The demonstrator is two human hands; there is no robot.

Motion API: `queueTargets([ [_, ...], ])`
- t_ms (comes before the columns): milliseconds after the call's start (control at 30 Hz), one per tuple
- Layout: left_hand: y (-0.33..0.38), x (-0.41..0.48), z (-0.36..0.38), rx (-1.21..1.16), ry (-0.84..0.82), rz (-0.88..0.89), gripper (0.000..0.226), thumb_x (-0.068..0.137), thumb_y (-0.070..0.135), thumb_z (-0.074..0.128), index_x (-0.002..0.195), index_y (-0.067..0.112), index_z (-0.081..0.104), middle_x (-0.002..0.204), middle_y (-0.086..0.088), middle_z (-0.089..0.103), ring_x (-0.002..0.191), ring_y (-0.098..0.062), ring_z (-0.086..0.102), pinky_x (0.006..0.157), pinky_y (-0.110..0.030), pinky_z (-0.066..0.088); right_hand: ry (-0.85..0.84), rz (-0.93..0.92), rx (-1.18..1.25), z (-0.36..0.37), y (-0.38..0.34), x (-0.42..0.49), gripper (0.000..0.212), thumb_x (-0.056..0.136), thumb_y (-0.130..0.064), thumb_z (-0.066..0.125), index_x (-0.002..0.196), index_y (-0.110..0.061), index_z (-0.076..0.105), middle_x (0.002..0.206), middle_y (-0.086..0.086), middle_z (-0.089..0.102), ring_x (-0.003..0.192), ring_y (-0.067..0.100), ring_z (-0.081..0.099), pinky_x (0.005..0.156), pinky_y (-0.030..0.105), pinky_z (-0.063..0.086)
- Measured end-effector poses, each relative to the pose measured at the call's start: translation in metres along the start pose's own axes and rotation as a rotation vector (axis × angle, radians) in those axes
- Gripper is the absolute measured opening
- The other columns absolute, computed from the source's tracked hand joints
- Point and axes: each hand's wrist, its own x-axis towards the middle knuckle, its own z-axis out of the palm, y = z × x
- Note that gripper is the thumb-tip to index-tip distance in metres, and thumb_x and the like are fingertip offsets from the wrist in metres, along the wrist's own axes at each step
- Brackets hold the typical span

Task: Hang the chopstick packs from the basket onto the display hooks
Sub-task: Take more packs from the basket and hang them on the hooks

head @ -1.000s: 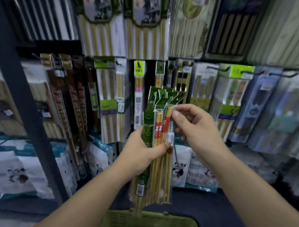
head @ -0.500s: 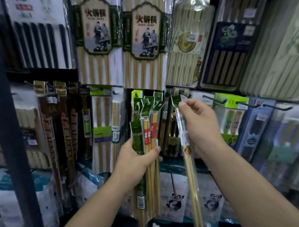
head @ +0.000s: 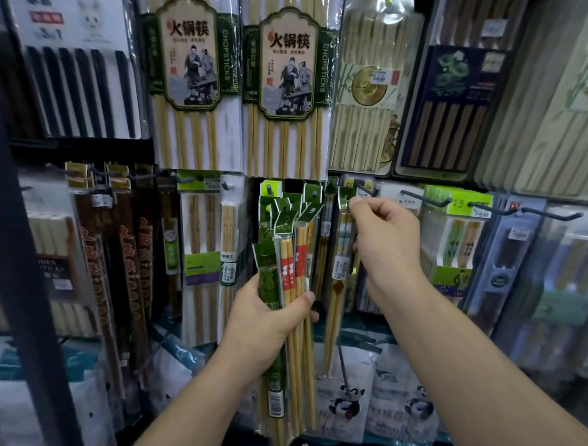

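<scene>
A bundle of chopstick packs is gripped upright in the left hand. A single pack is pinched by its green header in the right hand, just beside a display hook.

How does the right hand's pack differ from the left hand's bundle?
The single pack is one item; the bundle is several packs. The right hand pinches the single pack by its green header; the left hand grips the bundle mid-length. Both stand upright, green headers up.
</scene>
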Motion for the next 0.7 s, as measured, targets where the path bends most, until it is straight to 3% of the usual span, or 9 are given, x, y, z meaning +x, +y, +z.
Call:
queueTargets([
  [400, 0.001, 0.002, -0.003, -0.024, -0.013, -0.004, 0.017, 0.09, 0.007, 0.076, 0.105, 0.009, 0.068, 0.09, -0.013, 0.079, 0.081, -0.022, 0.078, 0.067, -0.016, 0.057, 0.037, 0.018, 0.05, 0.005, 0.002, 0.003, 0.03, 0.092, -0.011, 0.063, 0.063, -0.015, 0.059, 0.048, -0.014, 0.043, 0.046, -0.002, 0.044, 0.096, 0.031, 0.047],
  [433, 0.001, 0.002, -0.003, -0.024, -0.01, -0.004, 0.018, 0.09, 0.007, 0.077, 0.106, 0.008, 0.069, 0.09, -0.012, 0.079, 0.081, -0.022, 0.078, 0.067, -0.016, 0.057, 0.042, 0.02, 0.042, 0.006, 0.004, 0.005, 0.028, 0.092, -0.01, 0.063, 0.064, -0.014, 0.06, 0.051, -0.012, 0.044, 0.048, -0.002, 0.045, 0.095, 0.025, 0.047],
  [533, 0.0, 0.001, -0.002, -0.042, -0.005, -0.017, 0.02, 0.088, 0.006, 0.079, 0.105, 0.008, 0.069, 0.09, -0.012, 0.08, 0.081, -0.024, 0.078, 0.068, -0.02, 0.059, 0.055, 0.0, -0.007, 0.004, 0.009, 0.008, 0.024, 0.094, -0.015, 0.067, 0.07, -0.015, 0.069, 0.061, -0.013, 0.06, 0.058, -0.009, 0.057, 0.07, 0.006, 0.044],
  [700, 0.0, 0.001, 0.0, 0.01, 0.017, -0.037, 0.024, 0.083, 0.012, 0.084, 0.103, 0.012, 0.073, 0.092, -0.002, 0.081, 0.085, -0.018, 0.077, 0.074, -0.026, 0.062, 0.072, -0.129, -0.098, -0.005, 0.011, -0.012, 0.011, 0.094, -0.028, 0.068, 0.084, -0.022, 0.069, 0.068, -0.016, 0.065, 0.063, -0.009, 0.058, 0.058, 0.009, 0.045],
])
